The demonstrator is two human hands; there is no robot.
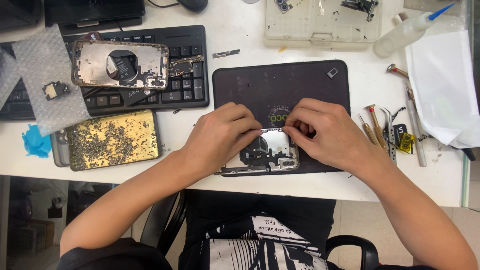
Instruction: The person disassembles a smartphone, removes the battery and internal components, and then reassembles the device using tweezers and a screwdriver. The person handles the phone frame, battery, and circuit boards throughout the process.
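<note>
An opened phone frame [270, 157] lies on a dark work mat [280, 85] near the table's front edge. My left hand [220, 137] rests on the frame's left part, its fingertips at the top edge. My right hand [325, 132] is curled over the frame's upper right corner, with fingers pinched together there. Whether they pinch a small part is hidden. The camera opening [287, 163] and dark inner parts show between both hands.
A second stripped phone housing [120, 64] lies on a black keyboard [190, 70]. A gold tray of several screws [112, 139] sits left. Screwdrivers and tweezers [380, 131] lie right, beside white paper [442, 90], a squeeze bottle [407, 32] and a parts tray [322, 25].
</note>
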